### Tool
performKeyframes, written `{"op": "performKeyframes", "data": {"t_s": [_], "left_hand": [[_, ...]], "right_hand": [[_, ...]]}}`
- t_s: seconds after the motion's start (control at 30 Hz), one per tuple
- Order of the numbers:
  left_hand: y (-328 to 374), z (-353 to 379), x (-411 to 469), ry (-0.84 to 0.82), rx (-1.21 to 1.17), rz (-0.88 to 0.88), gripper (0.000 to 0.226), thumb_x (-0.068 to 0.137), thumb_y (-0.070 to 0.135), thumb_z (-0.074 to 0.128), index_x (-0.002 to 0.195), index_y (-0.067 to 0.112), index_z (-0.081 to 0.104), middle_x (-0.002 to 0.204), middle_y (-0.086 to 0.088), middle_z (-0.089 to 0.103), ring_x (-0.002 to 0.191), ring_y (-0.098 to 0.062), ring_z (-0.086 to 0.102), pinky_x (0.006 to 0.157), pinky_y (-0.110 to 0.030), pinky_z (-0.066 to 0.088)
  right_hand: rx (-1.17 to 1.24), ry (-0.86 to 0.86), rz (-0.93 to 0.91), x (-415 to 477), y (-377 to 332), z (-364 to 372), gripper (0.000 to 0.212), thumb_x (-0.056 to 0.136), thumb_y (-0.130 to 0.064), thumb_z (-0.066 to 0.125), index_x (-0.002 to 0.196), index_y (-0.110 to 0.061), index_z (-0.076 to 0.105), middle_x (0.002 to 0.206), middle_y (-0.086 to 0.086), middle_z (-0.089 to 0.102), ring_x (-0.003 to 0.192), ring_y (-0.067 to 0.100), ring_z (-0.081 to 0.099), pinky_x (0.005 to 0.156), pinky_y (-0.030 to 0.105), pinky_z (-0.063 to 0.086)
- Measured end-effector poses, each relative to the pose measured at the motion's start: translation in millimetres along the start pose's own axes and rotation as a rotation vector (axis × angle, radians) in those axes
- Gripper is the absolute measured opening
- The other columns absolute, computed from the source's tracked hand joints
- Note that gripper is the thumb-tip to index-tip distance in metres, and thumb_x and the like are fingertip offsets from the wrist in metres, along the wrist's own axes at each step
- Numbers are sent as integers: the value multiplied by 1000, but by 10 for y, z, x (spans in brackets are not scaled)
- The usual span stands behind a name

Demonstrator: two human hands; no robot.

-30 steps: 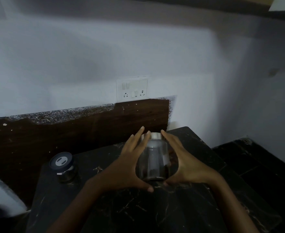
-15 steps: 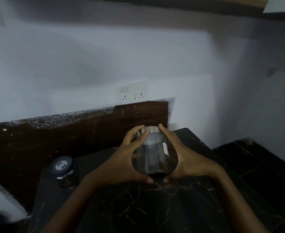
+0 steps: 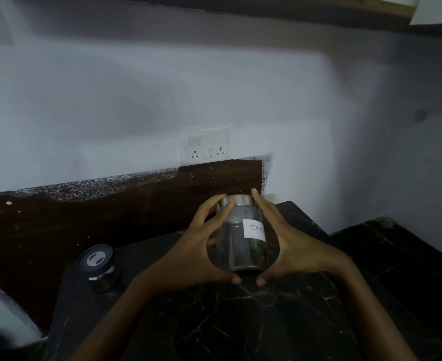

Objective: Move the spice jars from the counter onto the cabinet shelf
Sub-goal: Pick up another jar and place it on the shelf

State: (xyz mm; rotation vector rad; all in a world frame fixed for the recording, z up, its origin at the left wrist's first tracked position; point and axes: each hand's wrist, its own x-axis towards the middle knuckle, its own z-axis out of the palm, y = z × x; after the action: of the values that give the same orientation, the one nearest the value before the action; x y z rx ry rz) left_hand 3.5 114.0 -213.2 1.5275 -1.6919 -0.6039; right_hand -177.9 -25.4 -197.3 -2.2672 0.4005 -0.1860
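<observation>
Left hand and right hand cup a glass jar marked "Clove" low over the dark counter, fingers curled round it; smooth glass could slip on lifting if the hold loosens.

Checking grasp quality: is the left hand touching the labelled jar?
Touching. Head view: the left hand curls against the labelled jar, thumb at its base.

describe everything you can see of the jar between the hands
A clear glass jar with a silver metal lid and a white label handwritten "Clove", its end hidden. Contents too dim to tell. It is about upright over the dark counter; whether its base touches is unclear. The left hand and right hand cup its sides, thumbs near the base.
</observation>
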Motion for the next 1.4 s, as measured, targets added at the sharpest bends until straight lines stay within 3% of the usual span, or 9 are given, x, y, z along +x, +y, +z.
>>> {"op": "performKeyframes", "data": {"t_s": [0.2,0.37,0.47,0.57,0.77,0.9,1.07,1.27,1.4], "left_hand": [[43,-21,38,-62,226,7,125,55,53,82,132,61,-15,137,37,-35,136,1,-23,114,-42,15],[16,-33,61,-3,174,15,117,54,52,83,133,60,-3,142,37,-15,141,-3,-2,111,-39,34],[16,-56,45,51,2,22,118,55,34,89,138,52,7,144,36,-7,136,13,5,102,-16,39],[42,-67,70,64,-35,40,119,54,34,88,142,47,10,145,38,-6,138,10,3,105,-21,38],[133,-89,211,31,24,59,121,59,24,87,140,50,1,144,38,-19,137,9,-2,97,-23,47],[243,-137,404,56,111,103,120,62,25,86,139,52,-2,142,40,-22,124,31,-5,90,-7,44],[590,-375,900,120,306,247,116,66,29,83,143,47,-2,143,37,-24,117,36,-2,92,-2,37],[1221,-789,1763,191,633,478,115,69,32,81,148,36,-2,149,24,-29,137,-9,26,91,-33,52],[1610,-991,2277,273,855,572,123,67,28,83,147,36,-8,148,18,-34,128,-15,43,68,-28,57]], "right_hand": [[-60,53,-32,37,-35,33,127,56,-27,89,135,-55,-6,134,-38,7,122,-22,19,92,1,34],[-29,81,-34,35,-23,42,131,54,-28,90,135,-57,-10,133,-46,-2,119,-25,13,86,-4,31],[51,122,-27,19,-44,-50,133,51,-36,89,134,-61,-12,146,-36,-9,140,2,11,111,22,27],[88,108,-6,2,-90,-114,128,48,-42,87,132,-66,-8,154,-23,0,141,15,20,112,47,30],[89,140,-8,28,-66,-208,124,54,-24,90,134,-59,2,150,-18,17,126,4,41,99,26,46],[137,110,-33,48,-32,-395,128,51,-33,89,139,-56,-1,149,-15,27,126,9,46,101,39,46],[168,199,-122,171,-120,-899,126,61,-15,86,135,-55,-8,111,-65,22,109,-26,41,84,9,47],[65,431,-286,350,-403,-1744,133,59,-9,86,125,-69,-12,123,-54,4,107,-10,45,80,20,54],[-2,584,-391,420,-500,-2370,132,57,-2,86,134,-60,-4,137,-35,8,109,-1,47,75,23,56]]}}
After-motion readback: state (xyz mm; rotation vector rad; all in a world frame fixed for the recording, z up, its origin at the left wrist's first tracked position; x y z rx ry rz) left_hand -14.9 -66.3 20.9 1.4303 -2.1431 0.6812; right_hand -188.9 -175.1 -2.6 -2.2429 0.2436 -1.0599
